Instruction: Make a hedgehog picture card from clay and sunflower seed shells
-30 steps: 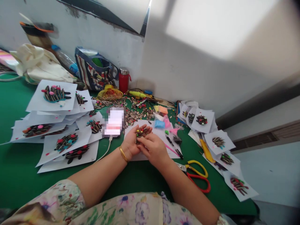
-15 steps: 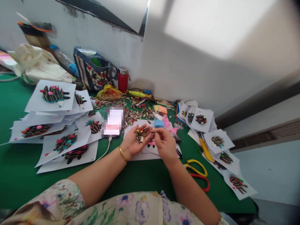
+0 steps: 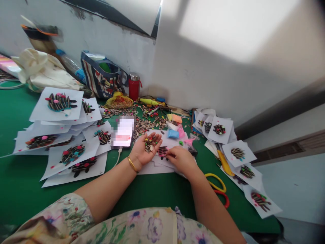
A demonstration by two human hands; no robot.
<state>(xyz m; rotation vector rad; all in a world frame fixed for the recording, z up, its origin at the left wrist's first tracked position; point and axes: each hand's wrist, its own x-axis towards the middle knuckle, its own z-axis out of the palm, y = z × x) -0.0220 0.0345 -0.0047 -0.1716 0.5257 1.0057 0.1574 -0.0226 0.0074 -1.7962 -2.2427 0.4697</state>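
A small heap of striped sunflower seeds point(image 3: 150, 145) with red, green and yellow bits lies in the upturned, cupped palm of my left hand point(image 3: 142, 154). Just to the right, my right hand point(image 3: 184, 161) is bent over white paper point(image 3: 149, 168), its fingertips pinched on a sunflower seed that is mostly hidden. Those fingertips touch the right side of a small pink clay figure point(image 3: 163, 151) set with rows of dark seeds. Dark oval feet show below the figure.
Stacked sheets with seed figures point(image 3: 63, 105) stand at left, and more sheets point(image 3: 238, 154) at right. A phone point(image 3: 123, 132) on a cable, loose seeds, blue clay point(image 3: 173, 134), a red flask point(image 3: 134, 87) and a bag point(image 3: 104, 76) lie beyond. Scissors point(image 3: 218, 184) rest beside my right forearm.
My right hand has moved from the fingertips of my left hand down and right to the pink figure. My left hand has drawn slightly left, still holding the seeds.
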